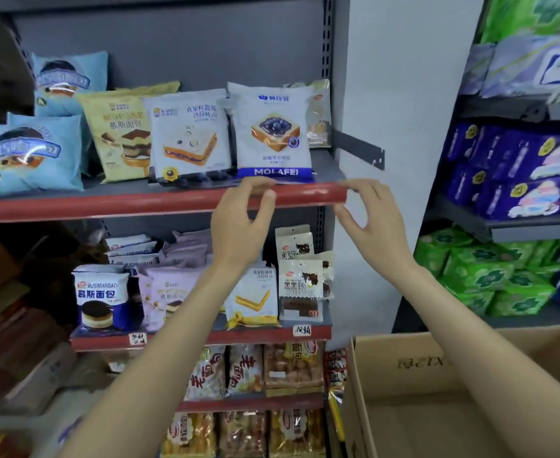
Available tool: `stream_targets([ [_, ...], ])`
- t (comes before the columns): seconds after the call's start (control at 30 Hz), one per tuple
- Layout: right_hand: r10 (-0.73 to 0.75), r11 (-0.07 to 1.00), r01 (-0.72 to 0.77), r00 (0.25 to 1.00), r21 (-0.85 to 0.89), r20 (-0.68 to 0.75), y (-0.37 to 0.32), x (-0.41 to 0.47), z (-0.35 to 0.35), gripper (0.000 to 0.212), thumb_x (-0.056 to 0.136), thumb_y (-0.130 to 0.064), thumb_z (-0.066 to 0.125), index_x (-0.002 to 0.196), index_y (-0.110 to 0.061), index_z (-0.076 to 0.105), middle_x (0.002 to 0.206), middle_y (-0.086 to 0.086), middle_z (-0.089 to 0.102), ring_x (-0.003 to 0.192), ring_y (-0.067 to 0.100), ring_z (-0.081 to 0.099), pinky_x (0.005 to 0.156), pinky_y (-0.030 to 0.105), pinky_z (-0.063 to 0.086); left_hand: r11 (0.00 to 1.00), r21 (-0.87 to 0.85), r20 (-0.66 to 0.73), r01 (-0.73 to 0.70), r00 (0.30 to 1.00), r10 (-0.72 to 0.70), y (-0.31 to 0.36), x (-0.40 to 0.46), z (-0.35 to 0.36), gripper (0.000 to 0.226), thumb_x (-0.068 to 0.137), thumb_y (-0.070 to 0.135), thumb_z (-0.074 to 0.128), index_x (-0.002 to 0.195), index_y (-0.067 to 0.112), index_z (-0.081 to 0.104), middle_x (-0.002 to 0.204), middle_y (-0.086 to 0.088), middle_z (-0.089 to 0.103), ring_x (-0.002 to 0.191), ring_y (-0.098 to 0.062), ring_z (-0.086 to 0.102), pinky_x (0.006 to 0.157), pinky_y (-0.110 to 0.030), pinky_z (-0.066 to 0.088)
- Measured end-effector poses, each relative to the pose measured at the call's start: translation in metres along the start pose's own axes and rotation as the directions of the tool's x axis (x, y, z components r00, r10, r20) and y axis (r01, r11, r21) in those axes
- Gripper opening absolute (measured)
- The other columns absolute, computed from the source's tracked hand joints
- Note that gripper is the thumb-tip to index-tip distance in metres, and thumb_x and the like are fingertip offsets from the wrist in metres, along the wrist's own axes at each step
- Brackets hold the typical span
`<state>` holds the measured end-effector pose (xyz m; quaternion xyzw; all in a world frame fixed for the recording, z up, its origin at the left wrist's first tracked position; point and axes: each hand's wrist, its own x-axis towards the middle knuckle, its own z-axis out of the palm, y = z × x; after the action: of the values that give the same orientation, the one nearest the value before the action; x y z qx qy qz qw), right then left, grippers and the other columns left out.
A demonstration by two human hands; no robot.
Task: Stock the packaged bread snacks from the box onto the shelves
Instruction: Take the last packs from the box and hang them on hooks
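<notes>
A white and blue MOLAFEI blueberry toast pack [272, 130] stands upright at the right end of the top shelf [107, 203], beside a white sandwich bread pack [189, 137]. My left hand [242, 223] is just below the pack's bottom edge, fingers loosely curved, holding nothing. My right hand [371, 219] hovers off the shelf's right end, fingers spread and relaxed, also holding nothing. The cardboard box [437, 391] sits at the lower right; the part of its inside that shows holds no packs.
Yellow mousse bread pack [120, 133] and light blue packs [31, 153] fill the top shelf's left. Lower shelves hold more bread packs [102, 299]. A white wall column [387, 127] stands right of the shelf. Purple and green packages [503, 276] line the right-hand rack. Cartons [14, 342] are stacked at the left.
</notes>
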<state>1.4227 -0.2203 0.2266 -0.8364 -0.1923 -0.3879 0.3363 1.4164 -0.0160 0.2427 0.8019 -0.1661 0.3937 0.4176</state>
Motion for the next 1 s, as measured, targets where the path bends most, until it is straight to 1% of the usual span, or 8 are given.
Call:
stream_targets([
  [0.2,0.025,0.990,0.031,0.923,-0.138,0.383,0.039,-0.120,-0.061,0.013,0.092,-0.020,0.058,0.101,-0.017,0.067,0.076,-0.004,0.070,0.068,0.015,0.067,0.059,0.034,0.054,0.995,0.002,0.419,-0.095,0.904,0.085,0.028,-0.089,0.030,0.019,0.093,0.029,0.052,0.097,0.021,0.068,0.078,0.014,0.068,0.075,-0.006,0.064,0.070,-0.032,0.052],
  [0.3,0.112,0.964,0.066,0.776,-0.256,0.621,0.064,-0.177,-0.083,0.012,0.091,-0.026,0.057,0.097,-0.022,0.067,0.076,-0.003,0.069,0.069,0.018,0.066,0.058,0.035,0.052,0.982,0.180,0.632,-0.065,0.772,-0.065,0.026,-0.144,0.048,0.019,0.091,0.035,0.056,0.108,0.030,0.065,0.102,0.015,0.066,0.092,-0.006,0.060,0.073,-0.025,0.047],
  [0.43,0.148,0.961,0.099,0.600,-0.257,0.786,0.091,-0.254,-0.097,0.019,0.092,-0.030,0.056,0.106,-0.020,0.065,0.095,-0.002,0.068,0.085,0.020,0.065,0.066,0.034,0.052,0.924,0.365,0.691,0.117,0.630,-0.353,0.022,-0.218,0.063,0.042,0.088,0.049,0.056,0.127,0.032,0.053,0.121,0.006,0.057,0.099,-0.011,0.057,0.078,-0.028,0.046],
  [0.53,0.205,0.951,0.144,0.371,-0.274,0.906,0.107,-0.305,-0.095,0.031,0.096,-0.032,0.049,0.124,-0.023,0.054,0.121,0.001,0.058,0.107,0.023,0.059,0.082,0.037,0.051,0.847,0.432,0.664,0.309,0.526,-0.531,0.023,-0.263,0.071,0.057,0.086,0.051,0.059,0.136,0.028,0.044,0.129,0.003,0.052,0.095,-0.009,0.058,0.081,-0.030,0.046],
  [0.67,0.088,0.943,0.323,-0.006,-0.082,0.996,0.127,-0.353,-0.091,0.061,0.091,0.001,0.047,0.144,-0.027,0.034,0.147,0.001,0.034,0.131,0.022,0.036,0.096,0.031,0.039,0.749,0.348,0.660,0.564,0.420,-0.623,0.036,-0.300,0.077,0.057,0.086,0.046,0.063,0.136,0.026,0.046,0.132,0.002,0.055,0.103,-0.011,0.057,0.088,-0.032,0.046],
  [0.73,0.031,0.922,0.388,-0.108,0.013,0.994,0.137,-0.366,-0.095,0.063,0.090,0.004,0.044,0.143,-0.028,0.035,0.154,0.001,0.026,0.136,0.023,0.029,0.106,0.035,0.035,0.727,0.355,0.648,0.588,0.405,-0.645,0.042,-0.310,0.080,0.060,0.085,0.044,0.065,0.139,0.026,0.043,0.135,0.004,0.053,0.108,-0.014,0.056,0.094,-0.035,0.046],
  [0.83,-0.009,0.930,0.363,-0.123,0.053,0.992,0.148,-0.387,-0.099,0.050,0.092,-0.004,0.049,0.134,-0.029,0.047,0.151,0.001,0.033,0.137,0.022,0.032,0.107,0.034,0.034,0.710,0.346,0.611,0.613,0.427,-0.667,0.050,-0.320,0.084,0.062,0.087,0.038,0.065,0.142,0.023,0.040,0.140,0.003,0.048,0.111,-0.015,0.055,0.096,-0.037,0.046],
  [1.0,-0.058,0.959,0.276,-0.043,0.068,0.997,0.161,-0.392,-0.094,0.017,0.093,-0.023,0.057,0.108,-0.025,0.064,0.116,-0.006,0.064,0.109,0.014,0.053,0.081,0.023,0.041,0.653,0.266,0.578,0.709,0.425,-0.697,0.056,-0.323,0.085,0.057,0.088,0.028,0.065,0.140,0.022,0.043,0.127,0.002,0.056,0.098,-0.009,0.059,0.087,-0.028,0.049],
])
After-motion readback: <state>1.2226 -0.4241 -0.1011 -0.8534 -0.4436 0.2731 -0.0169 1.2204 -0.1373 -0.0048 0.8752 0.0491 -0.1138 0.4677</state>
